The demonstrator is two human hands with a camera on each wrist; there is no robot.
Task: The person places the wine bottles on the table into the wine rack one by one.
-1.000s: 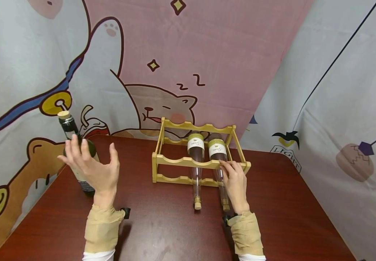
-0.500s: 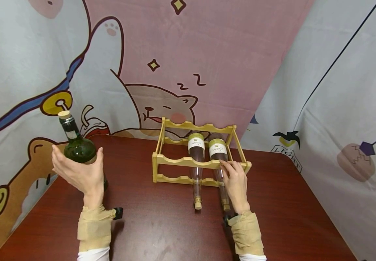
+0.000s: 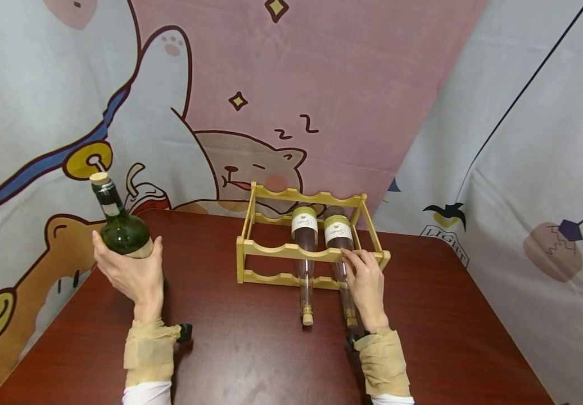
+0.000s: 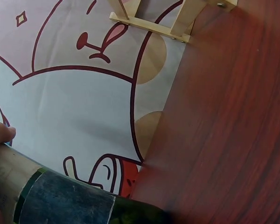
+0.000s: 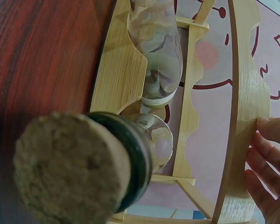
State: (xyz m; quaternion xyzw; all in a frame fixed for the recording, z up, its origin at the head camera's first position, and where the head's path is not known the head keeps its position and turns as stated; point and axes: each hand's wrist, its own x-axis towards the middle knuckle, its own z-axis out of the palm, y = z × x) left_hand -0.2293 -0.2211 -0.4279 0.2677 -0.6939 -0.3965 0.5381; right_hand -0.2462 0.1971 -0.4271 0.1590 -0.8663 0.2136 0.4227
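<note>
A green wine bottle (image 3: 126, 232) with a cork stands roughly upright, leaning a little, at the table's left. My left hand (image 3: 131, 275) grips its labelled body, thumb on the right side and fingers on the left. Its label also shows along the bottom of the left wrist view; I cannot tell whether the base touches the table. My right hand (image 3: 365, 284) holds the upper front rail of a wooden wine rack (image 3: 263, 247) near its right end. Two clear corked bottles lie in the rack, a middle bottle (image 3: 304, 230) and a right bottle (image 3: 338, 230), necks toward me.
The reddish-brown table (image 3: 251, 349) carries everything. A printed cloth (image 3: 321, 84) hangs behind it. In the right wrist view a large cork (image 5: 72, 170) fills the near foreground. The rack's left side has bare notches (image 3: 266, 247).
My left hand has come down and closed round the green bottle, then shifted slightly right. The bottle hardly moved. My right hand has stayed on the rail.
</note>
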